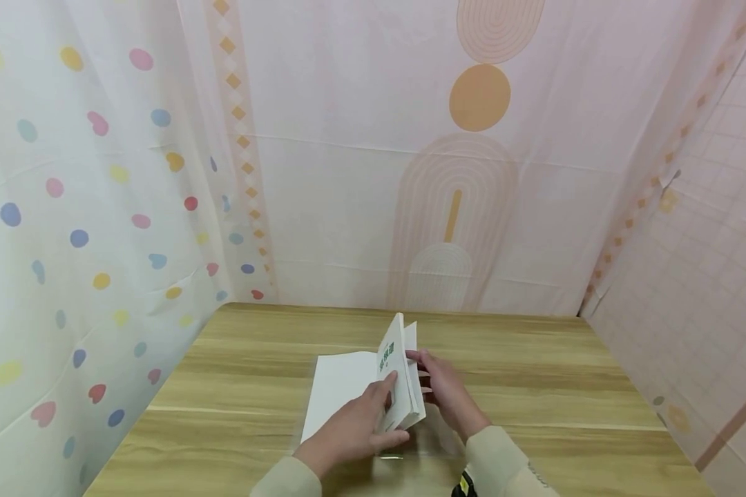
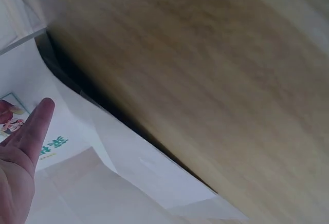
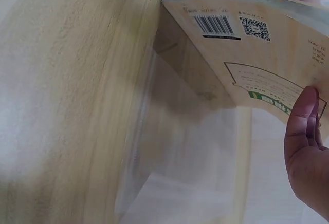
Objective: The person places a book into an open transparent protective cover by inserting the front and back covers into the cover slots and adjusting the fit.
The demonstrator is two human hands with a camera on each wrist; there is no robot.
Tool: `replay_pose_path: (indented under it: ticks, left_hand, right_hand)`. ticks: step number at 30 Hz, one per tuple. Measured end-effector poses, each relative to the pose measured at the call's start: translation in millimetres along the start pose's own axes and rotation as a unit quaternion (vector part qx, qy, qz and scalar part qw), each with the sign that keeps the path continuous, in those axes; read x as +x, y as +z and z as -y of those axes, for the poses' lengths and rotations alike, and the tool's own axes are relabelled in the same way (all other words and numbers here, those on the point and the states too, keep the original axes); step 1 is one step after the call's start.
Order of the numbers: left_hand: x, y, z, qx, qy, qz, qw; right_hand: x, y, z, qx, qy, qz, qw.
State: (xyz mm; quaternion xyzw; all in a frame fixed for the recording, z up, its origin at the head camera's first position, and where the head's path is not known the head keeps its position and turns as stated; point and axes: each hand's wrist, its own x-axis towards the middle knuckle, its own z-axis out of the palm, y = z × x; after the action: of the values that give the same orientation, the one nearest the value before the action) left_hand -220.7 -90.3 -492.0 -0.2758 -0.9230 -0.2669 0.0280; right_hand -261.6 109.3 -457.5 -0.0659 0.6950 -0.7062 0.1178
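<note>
A book [image 1: 390, 369] with green characters on its front page stands upright and tilted between my two hands. A white leaf [image 1: 342, 383] lies flat to its left. My left hand [image 1: 354, 428] rests against the front page, its fingers straight and thumb stretched out near the bottom edge. The left wrist view shows a small colour picture [image 2: 11, 117] on that page beside the fingers. At the other side my right hand [image 1: 447, 393] pinches the back cover [image 3: 257, 54], which bears a barcode and a QR code. Clear plastic [image 3: 180, 136] spreads on the table beneath the book.
The wood-grain table [image 1: 534, 393] runs back to a patterned curtain [image 1: 336, 207]. A dotted curtain [image 1: 99, 228] hangs on the left and a pale grid-patterned one [image 1: 709, 276] on the right. A black and yellow item [image 1: 465, 484] shows by the right sleeve.
</note>
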Motion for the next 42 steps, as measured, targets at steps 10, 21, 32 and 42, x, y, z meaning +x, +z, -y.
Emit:
replay_pose_path:
  ticks: [10, 21, 32, 42]
  left_hand:
    - [11.1, -19.3, -2.4, -0.109, -0.06, -0.07, 0.9898]
    - [15.9, -39.7, 4.1, -0.183, -0.129, -0.096, 0.9697]
    - [12.7, -48.3, 31.0, -0.266, -0.185, -0.137, 0.9361]
    - [-1.1, -57.0, 61.2, -0.281, -0.268, -0.125, 0.913]
  right_hand:
    - [-0.6, 11.5, 2.6, -0.023, -0.024, 0.055, 0.9979]
    - [-5.0, 18.8, 2.1, -0.032, -0.019, 0.048, 0.9981]
    - [-4.4, 18.0, -6.1, -0.076, -0.044, -0.018, 0.996]
    - [-3.7, 19.1, -14.0, -0.063, -0.036, 0.001, 0.9974]
